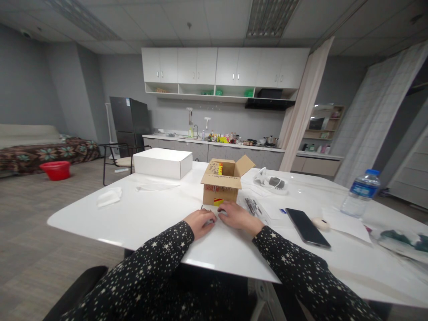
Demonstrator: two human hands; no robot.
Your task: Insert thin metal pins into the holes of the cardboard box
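Note:
An open cardboard box (220,195) with yellow-and-red tape stands just beyond my hands, its flaps spread outward. My left hand (199,224) rests at the table in front of the box, its fingers curled together. A small thin dark tip shows by these fingers, too small to name. Close beside it, my right hand (238,217) has bent fingers drawn inward near the box's lower front edge. What lies between the right fingertips, if anything, is hidden. To the right of the box lies a clear plastic pack of dark slim items (254,208).
A white box (162,163) stands at the back left, with a crumpled tissue (109,197) nearer. On the right are a black phone (307,227), a pale rounded object (320,223), a water bottle (361,194) and a white corded device (272,182). The white table (150,223) has rounded corners.

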